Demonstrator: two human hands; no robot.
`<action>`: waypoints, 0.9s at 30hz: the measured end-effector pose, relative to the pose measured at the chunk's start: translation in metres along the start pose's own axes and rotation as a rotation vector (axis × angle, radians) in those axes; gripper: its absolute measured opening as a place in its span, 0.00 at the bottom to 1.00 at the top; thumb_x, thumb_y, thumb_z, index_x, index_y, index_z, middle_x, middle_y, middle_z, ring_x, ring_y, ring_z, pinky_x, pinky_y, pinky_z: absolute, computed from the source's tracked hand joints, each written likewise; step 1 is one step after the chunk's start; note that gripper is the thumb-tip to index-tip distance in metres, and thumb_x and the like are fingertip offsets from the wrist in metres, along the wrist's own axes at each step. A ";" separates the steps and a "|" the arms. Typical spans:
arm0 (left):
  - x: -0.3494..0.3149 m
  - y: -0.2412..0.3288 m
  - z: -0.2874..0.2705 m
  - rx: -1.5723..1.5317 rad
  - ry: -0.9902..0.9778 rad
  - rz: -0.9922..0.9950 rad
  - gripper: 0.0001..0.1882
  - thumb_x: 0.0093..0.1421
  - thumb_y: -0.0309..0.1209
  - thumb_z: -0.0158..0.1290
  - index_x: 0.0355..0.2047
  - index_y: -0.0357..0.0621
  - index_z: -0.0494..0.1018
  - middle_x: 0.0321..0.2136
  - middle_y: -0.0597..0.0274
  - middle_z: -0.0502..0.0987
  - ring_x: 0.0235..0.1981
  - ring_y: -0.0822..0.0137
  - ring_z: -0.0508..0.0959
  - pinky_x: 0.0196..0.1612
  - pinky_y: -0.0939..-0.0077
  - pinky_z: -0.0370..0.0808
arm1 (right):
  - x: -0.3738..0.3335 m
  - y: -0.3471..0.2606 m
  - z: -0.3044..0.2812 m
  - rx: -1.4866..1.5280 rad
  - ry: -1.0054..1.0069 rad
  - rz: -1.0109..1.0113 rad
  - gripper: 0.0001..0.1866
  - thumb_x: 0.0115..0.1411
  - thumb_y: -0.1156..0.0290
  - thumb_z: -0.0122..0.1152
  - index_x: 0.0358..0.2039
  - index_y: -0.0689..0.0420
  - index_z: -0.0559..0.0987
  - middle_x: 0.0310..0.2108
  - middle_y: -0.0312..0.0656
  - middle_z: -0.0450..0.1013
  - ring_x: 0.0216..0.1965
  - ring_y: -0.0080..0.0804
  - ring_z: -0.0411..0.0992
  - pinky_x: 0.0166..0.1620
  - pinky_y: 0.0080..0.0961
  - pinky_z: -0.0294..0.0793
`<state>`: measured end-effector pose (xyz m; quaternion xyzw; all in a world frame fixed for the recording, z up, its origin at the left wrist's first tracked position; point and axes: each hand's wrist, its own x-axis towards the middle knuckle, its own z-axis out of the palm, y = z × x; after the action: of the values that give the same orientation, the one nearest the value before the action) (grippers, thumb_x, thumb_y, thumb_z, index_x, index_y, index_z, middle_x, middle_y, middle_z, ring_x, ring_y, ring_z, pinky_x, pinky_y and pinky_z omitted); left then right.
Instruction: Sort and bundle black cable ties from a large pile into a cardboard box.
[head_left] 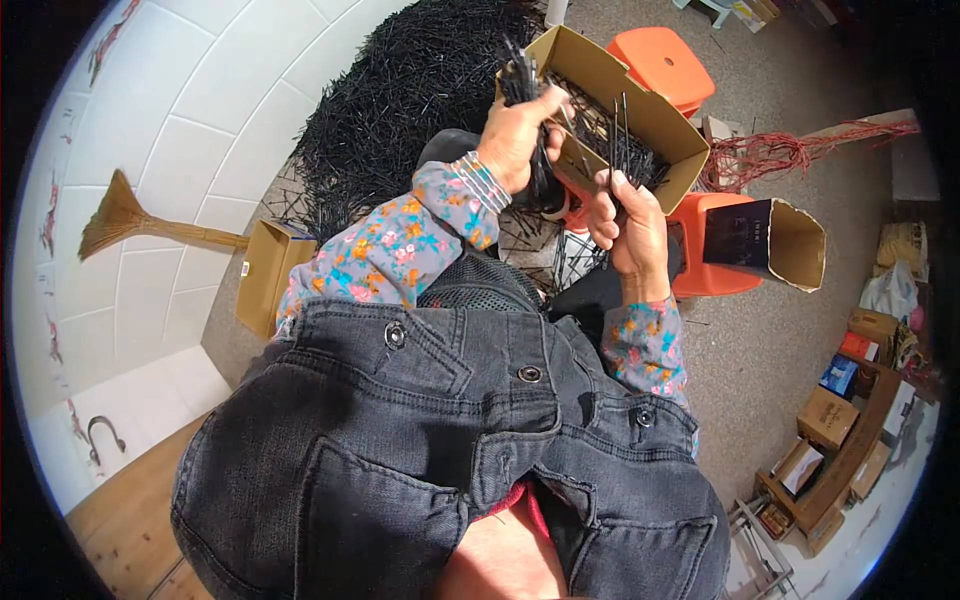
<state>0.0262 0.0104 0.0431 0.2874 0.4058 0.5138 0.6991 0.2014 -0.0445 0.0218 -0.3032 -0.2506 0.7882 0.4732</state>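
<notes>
My left hand [512, 142] is closed around a thick bundle of thin black strips [520, 78], whose ends stick out above and below the fist. To its right, my right hand [637, 228] pinches a few long thin black strips [618, 135] that point upward. Both hands are over the near side of an open cardboard box [688, 172], with more loose black strips [590, 105] lying inside it. What exactly the strips are, I cannot tell.
A large heap of black strips [400, 100] lies by the tiled wall. Orange stools [665, 62] stand beyond and right of the box; one bears a dark open carton [740, 238]. Red strands [765, 158] lie at right. A straw broom [125, 222] and a cardboard box [262, 275] are left.
</notes>
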 end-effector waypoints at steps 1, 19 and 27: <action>0.002 0.001 -0.002 -0.026 0.022 0.023 0.12 0.59 0.37 0.51 0.30 0.41 0.70 0.14 0.74 0.63 0.16 0.80 0.63 0.20 0.83 0.63 | -0.001 0.001 0.000 0.001 0.000 0.002 0.13 0.62 0.63 0.48 0.35 0.62 0.72 0.16 0.34 0.64 0.11 0.19 0.55 0.13 0.16 0.54; -0.007 0.003 0.003 -0.037 -0.272 -0.180 0.06 0.57 0.32 0.53 0.30 0.44 0.70 0.11 0.77 0.58 0.12 0.81 0.61 0.15 0.86 0.60 | -0.005 0.005 0.008 -0.006 -0.092 0.152 0.15 0.62 0.62 0.47 0.31 0.63 0.70 0.12 0.32 0.60 0.09 0.17 0.54 0.12 0.16 0.54; 0.014 0.011 -0.024 -0.252 -0.203 -0.083 0.09 0.60 0.35 0.48 0.27 0.43 0.69 0.12 0.73 0.61 0.13 0.76 0.63 0.18 0.81 0.63 | -0.008 0.002 0.012 -0.195 0.007 0.120 0.14 0.62 0.62 0.49 0.32 0.62 0.71 0.12 0.32 0.60 0.10 0.16 0.53 0.12 0.15 0.53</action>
<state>0.0021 0.0264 0.0366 0.2307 0.2769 0.4995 0.7878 0.1947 -0.0536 0.0302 -0.3652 -0.3058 0.7860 0.3942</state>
